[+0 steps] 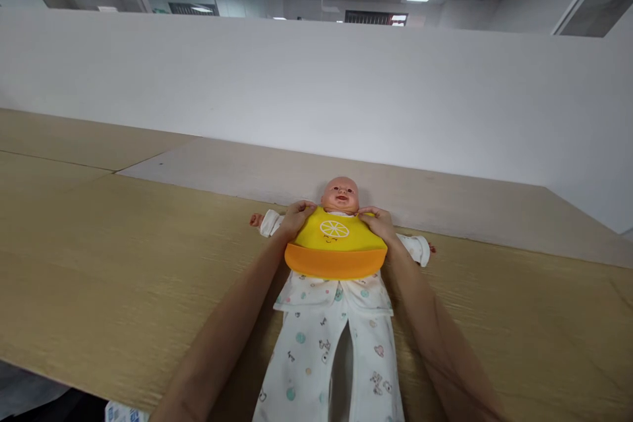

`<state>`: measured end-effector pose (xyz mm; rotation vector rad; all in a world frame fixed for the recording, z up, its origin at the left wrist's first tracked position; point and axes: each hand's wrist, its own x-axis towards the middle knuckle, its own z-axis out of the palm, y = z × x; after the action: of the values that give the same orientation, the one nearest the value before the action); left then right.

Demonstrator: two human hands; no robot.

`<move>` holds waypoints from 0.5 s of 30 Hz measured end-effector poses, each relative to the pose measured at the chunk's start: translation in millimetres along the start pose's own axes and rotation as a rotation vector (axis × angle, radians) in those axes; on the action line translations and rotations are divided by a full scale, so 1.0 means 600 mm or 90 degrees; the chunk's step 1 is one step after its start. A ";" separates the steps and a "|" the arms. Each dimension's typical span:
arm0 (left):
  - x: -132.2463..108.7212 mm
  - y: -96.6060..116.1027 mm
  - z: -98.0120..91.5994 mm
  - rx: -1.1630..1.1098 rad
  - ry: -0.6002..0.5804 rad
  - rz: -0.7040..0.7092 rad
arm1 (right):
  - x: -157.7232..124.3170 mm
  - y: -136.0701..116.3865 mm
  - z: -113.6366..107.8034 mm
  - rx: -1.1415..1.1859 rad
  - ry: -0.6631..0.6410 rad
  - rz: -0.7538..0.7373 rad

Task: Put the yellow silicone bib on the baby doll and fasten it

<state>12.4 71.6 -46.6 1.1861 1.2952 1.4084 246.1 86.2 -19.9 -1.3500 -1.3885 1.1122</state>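
Note:
A baby doll [339, 192] lies on its back on the wooden table, arms stretched out to both sides. It wears a white top and white trousers [297, 356] with a small coloured print. Over its chest lies a yellow bib [333, 229] with a white citrus slice and an orange catch pocket along the bottom. My left hand [297, 217] grips the bib's upper left edge by the doll's shoulder. At the upper right edge, my right hand [378, 221] has its fingers closed on the bib near the neck. The back of the doll's neck is hidden.
The brown wooden table [123, 264] spreads to both sides. Behind the doll runs a paler board [237, 161], against a white wall [316, 86] topped by glass panels. A white and blue packet [123, 413] shows below the table's front edge at lower left.

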 end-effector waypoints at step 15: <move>-0.002 0.008 0.005 -0.028 0.018 0.012 | 0.005 0.005 0.005 -0.072 0.038 -0.133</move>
<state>15.5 70.7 -41.9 1.1553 1.2700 1.4648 244.0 89.1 -23.2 -1.2732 -1.5294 0.8606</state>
